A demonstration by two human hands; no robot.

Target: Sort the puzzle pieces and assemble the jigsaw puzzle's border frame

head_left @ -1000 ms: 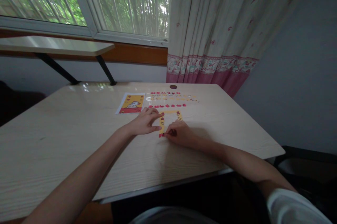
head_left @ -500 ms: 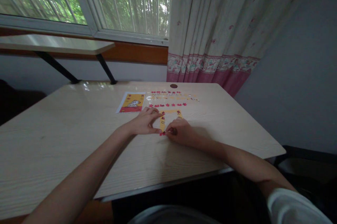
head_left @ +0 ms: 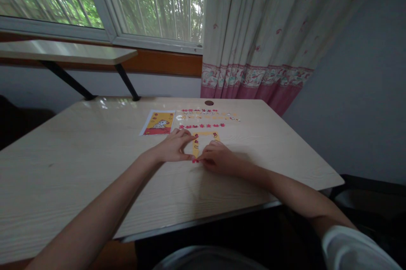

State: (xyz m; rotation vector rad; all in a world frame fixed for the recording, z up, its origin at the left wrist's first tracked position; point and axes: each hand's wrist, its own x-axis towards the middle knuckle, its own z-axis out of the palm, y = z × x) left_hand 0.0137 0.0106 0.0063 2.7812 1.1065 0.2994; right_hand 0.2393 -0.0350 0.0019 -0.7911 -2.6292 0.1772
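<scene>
A partly joined jigsaw puzzle border (head_left: 196,151), yellow with small dark red shapes, lies flat on the table. My left hand (head_left: 173,146) is open beside its left side, the index fingertip at the upper left and the thumb by the lower corner. My right hand (head_left: 218,156) is curled over the puzzle's right part and hides some of it. Its thumb and index finger are closed at a small red puzzle piece (head_left: 194,161) at the bottom left corner, close to my left thumb.
A printed picture (head_left: 161,123) of a white animal on yellow and red lies beyond my left hand. Rows of loose puzzle pieces (head_left: 203,126) stretch across the table's far half. A raised shelf (head_left: 69,52) stands at the back left, below the window. A curtain (head_left: 253,50) hangs behind the table.
The fingers of my right hand have shifted slightly and press lower at the red corner piece. My left hand keeps its place.
</scene>
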